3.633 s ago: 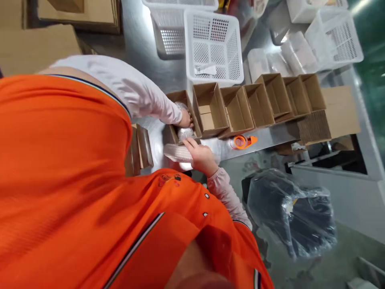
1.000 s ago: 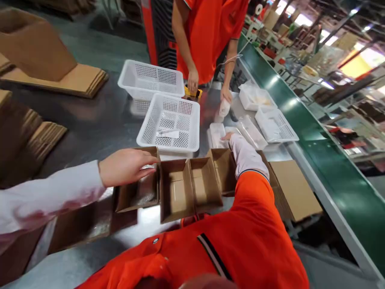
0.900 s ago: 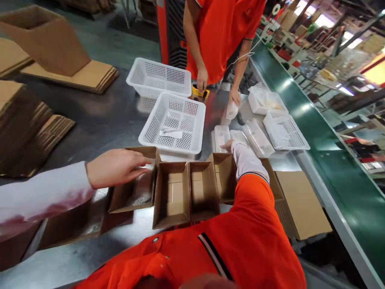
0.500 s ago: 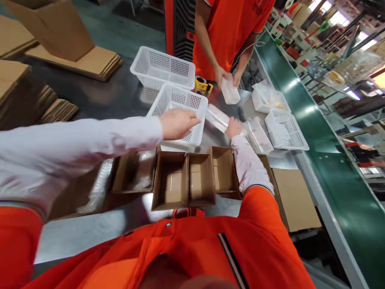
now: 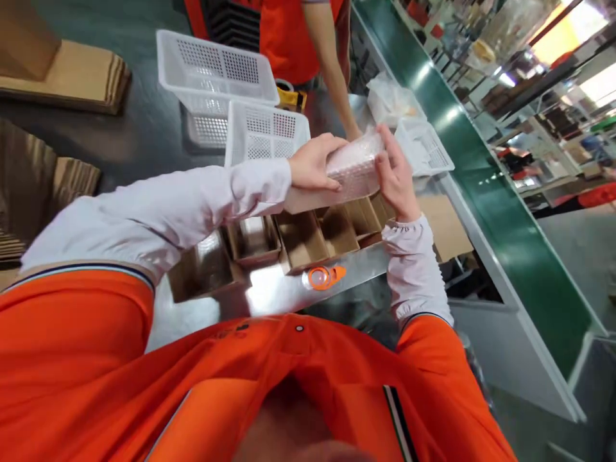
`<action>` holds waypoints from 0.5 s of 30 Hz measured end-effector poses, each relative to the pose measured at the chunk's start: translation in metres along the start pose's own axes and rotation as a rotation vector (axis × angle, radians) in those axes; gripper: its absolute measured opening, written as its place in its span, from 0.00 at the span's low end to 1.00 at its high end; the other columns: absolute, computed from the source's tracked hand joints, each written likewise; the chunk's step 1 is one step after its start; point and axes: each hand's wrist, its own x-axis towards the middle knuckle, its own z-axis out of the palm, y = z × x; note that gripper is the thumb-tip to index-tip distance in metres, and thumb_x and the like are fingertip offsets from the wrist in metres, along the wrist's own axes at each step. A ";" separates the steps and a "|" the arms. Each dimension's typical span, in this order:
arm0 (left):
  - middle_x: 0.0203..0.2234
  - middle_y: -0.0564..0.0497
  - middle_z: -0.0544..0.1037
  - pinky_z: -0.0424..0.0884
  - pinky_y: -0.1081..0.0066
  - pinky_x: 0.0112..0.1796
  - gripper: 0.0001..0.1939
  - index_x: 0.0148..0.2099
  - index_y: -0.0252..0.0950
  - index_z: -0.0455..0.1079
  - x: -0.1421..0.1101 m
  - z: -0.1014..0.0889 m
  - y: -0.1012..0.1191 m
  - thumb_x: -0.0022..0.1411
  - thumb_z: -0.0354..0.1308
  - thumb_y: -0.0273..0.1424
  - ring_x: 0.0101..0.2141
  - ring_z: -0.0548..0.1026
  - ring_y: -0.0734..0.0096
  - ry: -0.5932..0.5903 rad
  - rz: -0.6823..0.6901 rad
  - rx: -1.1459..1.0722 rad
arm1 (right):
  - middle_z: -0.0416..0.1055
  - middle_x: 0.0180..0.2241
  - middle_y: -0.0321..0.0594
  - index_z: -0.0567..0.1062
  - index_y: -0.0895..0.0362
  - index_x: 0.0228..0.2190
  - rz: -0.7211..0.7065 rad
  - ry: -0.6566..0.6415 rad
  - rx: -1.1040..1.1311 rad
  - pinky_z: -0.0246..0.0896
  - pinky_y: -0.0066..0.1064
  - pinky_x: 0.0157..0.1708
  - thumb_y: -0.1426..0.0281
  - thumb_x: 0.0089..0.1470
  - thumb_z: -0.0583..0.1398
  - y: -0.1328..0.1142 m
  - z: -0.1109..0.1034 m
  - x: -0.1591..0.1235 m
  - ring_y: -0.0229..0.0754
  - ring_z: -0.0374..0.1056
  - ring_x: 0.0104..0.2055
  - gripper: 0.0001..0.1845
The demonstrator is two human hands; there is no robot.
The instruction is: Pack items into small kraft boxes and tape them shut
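Between both hands I hold a long bubble-wrapped package [image 5: 355, 168], tilted above the row of boxes. My left hand [image 5: 315, 163] grips its left part, thumb across the front. My right hand [image 5: 397, 173] is closed on its right end. Below it are open cardboard boxes [image 5: 296, 247], set side by side near the table's front edge. A box [image 5: 253, 240] to the left has a wrapped item in it. Behind my left hand sits a white perforated basket [image 5: 267, 131], partly covered by the hand and sleeve.
Another white basket [image 5: 216, 70] stands farther back, near a yellow tape dispenser [image 5: 290, 96]. A co-worker's arm [image 5: 330, 58] reaches in from across the table. White baskets [image 5: 423, 147] line the green conveyor [image 5: 452, 115]. Flat cardboard [image 5: 86, 74] lies left. An orange ring-shaped object [image 5: 320, 278] rests in front.
My right hand has lifted the wrapped package from the table and brought it over the boxes. My left hand has moved from above the basket onto it. The view has shifted.
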 end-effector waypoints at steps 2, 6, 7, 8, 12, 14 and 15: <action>0.60 0.38 0.72 0.70 0.57 0.61 0.47 0.70 0.25 0.61 -0.015 0.006 0.004 0.53 0.74 0.38 0.58 0.72 0.53 0.004 -0.025 -0.040 | 0.58 0.74 0.52 0.58 0.58 0.72 -0.089 0.093 0.029 0.49 0.49 0.77 0.44 0.73 0.47 -0.026 0.012 -0.015 0.46 0.55 0.77 0.41; 0.56 0.40 0.77 0.73 0.49 0.59 0.47 0.67 0.24 0.64 -0.026 -0.002 -0.006 0.52 0.75 0.42 0.54 0.75 0.53 -0.131 -0.198 -0.035 | 0.58 0.73 0.51 0.63 0.55 0.70 -0.154 0.324 -0.123 0.54 0.53 0.74 0.51 0.69 0.60 -0.105 0.049 -0.068 0.54 0.50 0.78 0.36; 0.56 0.40 0.77 0.72 0.47 0.60 0.49 0.66 0.22 0.65 -0.027 -0.009 -0.011 0.52 0.74 0.48 0.54 0.75 0.53 -0.118 -0.198 -0.087 | 0.64 0.69 0.50 0.67 0.55 0.67 -0.074 0.372 -0.142 0.61 0.48 0.71 0.56 0.70 0.60 -0.123 0.064 -0.089 0.52 0.59 0.74 0.30; 0.57 0.39 0.77 0.70 0.47 0.62 0.52 0.66 0.21 0.65 -0.027 -0.017 -0.017 0.52 0.72 0.54 0.55 0.74 0.54 -0.106 -0.165 -0.166 | 0.73 0.62 0.50 0.71 0.55 0.64 0.003 0.354 -0.139 0.69 0.42 0.64 0.59 0.71 0.60 -0.137 0.081 -0.110 0.50 0.69 0.67 0.26; 0.51 0.42 0.81 0.68 0.49 0.63 0.54 0.55 0.23 0.74 -0.029 -0.034 -0.039 0.46 0.65 0.69 0.52 0.76 0.60 -0.283 0.036 -0.430 | 0.77 0.58 0.49 0.79 0.56 0.58 0.294 -0.179 -0.114 0.72 0.36 0.52 0.60 0.68 0.65 -0.150 0.153 -0.179 0.48 0.75 0.53 0.21; 0.46 0.44 0.83 0.73 0.49 0.60 0.56 0.48 0.25 0.76 -0.034 -0.024 -0.045 0.38 0.64 0.74 0.46 0.78 0.62 -0.425 0.051 -0.454 | 0.80 0.55 0.48 0.82 0.55 0.54 0.339 -0.329 -0.130 0.70 0.37 0.50 0.62 0.68 0.67 -0.140 0.176 -0.195 0.48 0.74 0.49 0.17; 0.43 0.44 0.84 0.76 0.50 0.57 0.58 0.47 0.26 0.75 -0.037 -0.016 -0.045 0.34 0.62 0.77 0.44 0.78 0.64 -0.488 0.048 -0.459 | 0.81 0.52 0.47 0.84 0.55 0.51 0.343 -0.357 -0.137 0.68 0.37 0.50 0.62 0.68 0.66 -0.135 0.182 -0.199 0.48 0.73 0.48 0.14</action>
